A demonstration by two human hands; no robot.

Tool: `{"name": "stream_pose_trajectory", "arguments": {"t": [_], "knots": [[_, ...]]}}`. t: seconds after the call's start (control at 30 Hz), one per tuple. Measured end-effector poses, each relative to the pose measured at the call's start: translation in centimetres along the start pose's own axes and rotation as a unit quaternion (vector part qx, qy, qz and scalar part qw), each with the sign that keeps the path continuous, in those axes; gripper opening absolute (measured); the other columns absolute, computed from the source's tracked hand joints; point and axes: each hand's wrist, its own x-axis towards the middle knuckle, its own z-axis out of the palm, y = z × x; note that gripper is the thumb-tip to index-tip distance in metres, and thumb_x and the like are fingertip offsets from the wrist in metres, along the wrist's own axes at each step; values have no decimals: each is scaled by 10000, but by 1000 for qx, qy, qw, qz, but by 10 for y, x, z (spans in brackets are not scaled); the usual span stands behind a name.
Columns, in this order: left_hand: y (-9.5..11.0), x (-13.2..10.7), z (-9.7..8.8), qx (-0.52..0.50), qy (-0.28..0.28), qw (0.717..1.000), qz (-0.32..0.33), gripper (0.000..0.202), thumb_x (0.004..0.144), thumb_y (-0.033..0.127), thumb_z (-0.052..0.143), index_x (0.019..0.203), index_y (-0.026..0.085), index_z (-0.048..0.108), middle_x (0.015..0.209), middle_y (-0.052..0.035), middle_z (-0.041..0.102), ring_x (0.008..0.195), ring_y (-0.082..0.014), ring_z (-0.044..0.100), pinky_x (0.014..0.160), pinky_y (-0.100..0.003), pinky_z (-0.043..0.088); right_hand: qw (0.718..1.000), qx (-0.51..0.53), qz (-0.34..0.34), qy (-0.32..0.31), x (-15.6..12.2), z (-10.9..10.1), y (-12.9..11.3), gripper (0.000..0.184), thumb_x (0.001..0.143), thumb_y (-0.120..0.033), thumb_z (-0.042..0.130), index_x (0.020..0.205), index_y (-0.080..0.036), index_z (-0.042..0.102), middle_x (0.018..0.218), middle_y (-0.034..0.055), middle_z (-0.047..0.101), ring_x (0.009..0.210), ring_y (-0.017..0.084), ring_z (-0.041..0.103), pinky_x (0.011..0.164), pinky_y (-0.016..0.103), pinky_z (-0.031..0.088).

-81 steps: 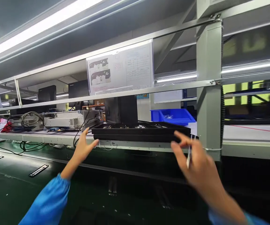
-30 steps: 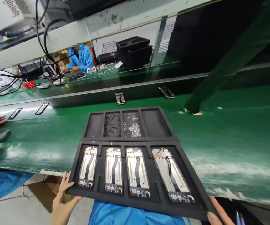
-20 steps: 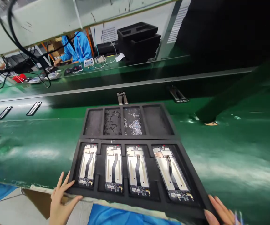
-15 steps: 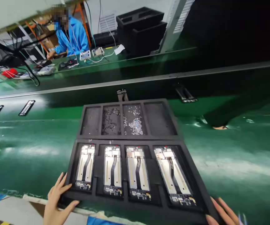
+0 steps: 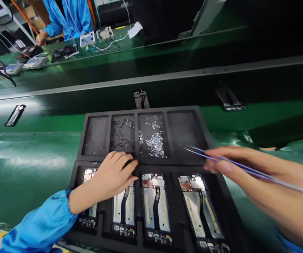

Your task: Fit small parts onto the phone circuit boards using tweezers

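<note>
My right hand (image 5: 248, 172) is closed on a pair of tweezers (image 5: 201, 153), their tips slightly apart above the right-hand compartment of the black parts tray (image 5: 137, 138). My left hand (image 5: 114, 172) reaches over the lower black foam tray (image 5: 138, 230), fingers stretched, thumb apart, nothing visible in it. It covers the top of one opened phone (image 5: 123, 211) and part of another phone (image 5: 89, 211). Two more opened phones stay uncovered, one in the middle (image 5: 156, 207) and one at the right (image 5: 202, 214). Tiny silvery pieces (image 5: 155, 144) and tiny black pieces (image 5: 122, 133) fill two compartments.
The trays rest on a green work surface (image 5: 35, 179). Behind them lie other phone units, one at centre (image 5: 141, 100), one at right (image 5: 230, 100) and one at left (image 5: 15, 115). Across the ledge, a person in a blue sleeve (image 5: 59, 23) sits near cables and devices.
Both hands have left the tray's sides. The left now reaches over the phones; the right has come in from the edge, holding tweezers. The view has shifted and tilted downward.
</note>
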Motion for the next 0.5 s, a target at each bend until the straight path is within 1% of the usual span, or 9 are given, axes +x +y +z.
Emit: {"name": "stream_pose_trajectory", "arguments": {"t": [0.03,0.1,0.17,0.2,0.27,0.33,0.43,0.5], "knots": [[-5,7,6,-6,3,1000,-3,372,1055,398,534,1291,133,645,1202,-146,682,1115,-313,635,948,-485,533,997,57,-10,-46,17,10,-8,551,770,-776,728,919,-252,809,783,78,749,694,240,715,652,378,605],[-14,13,13,-20,14,1000,-13,363,1060,405,529,1245,114,645,1125,-144,677,1022,-288,633,872,-450,539,981,158,-41,-105,44,31,-17,423,837,-645,753,932,-237,813,732,51,722,656,200,679,616,335,581],[-21,10,14,-40,23,999,-18,302,1075,357,500,1173,114,650,1050,-124,662,937,-247,619,819,-404,533,967,202,-87,-132,63,53,-18,319,916,-543,712,931,-239,809,702,23,677,626,157,628,582,288,539],[-24,8,13,-50,23,998,-16,282,1078,344,495,1153,121,650,1034,-114,653,921,-234,611,812,-390,531,960,209,-113,-147,69,63,-15,301,946,-513,681,920,-240,806,716,20,666,624,146,611,572,276,519],[-27,4,12,-70,15,997,-4,265,1071,351,514,1143,135,649,1035,-103,635,920,-228,598,806,-381,529,951,201,-148,-181,76,79,-5,284,976,-467,641,910,-237,795,774,29,672,643,141,612,565,266,500],[-29,2,13,-83,1,997,2,269,1055,359,553,1178,136,640,1057,-105,618,942,-244,585,811,-397,529,950,170,-145,-216,77,89,7,214,961,-416,667,949,-227,767,837,36,701,667,149,643,566,264,509],[-32,2,18,-88,-15,996,-11,367,1042,361,581,1304,104,584,1159,-147,591,1049,-289,563,880,-451,529,953,106,-143,-245,75,93,20,128,941,-348,698,910,-224,706,806,12,710,650,146,659,558,249,511],[-35,2,21,-91,-24,995,-17,446,1043,397,579,1358,83,547,1196,-167,579,1088,-307,556,901,-470,529,952,80,-176,-238,75,92,24,160,956,-323,679,829,-226,676,764,-3,702,634,136,657,551,238,505]]}}
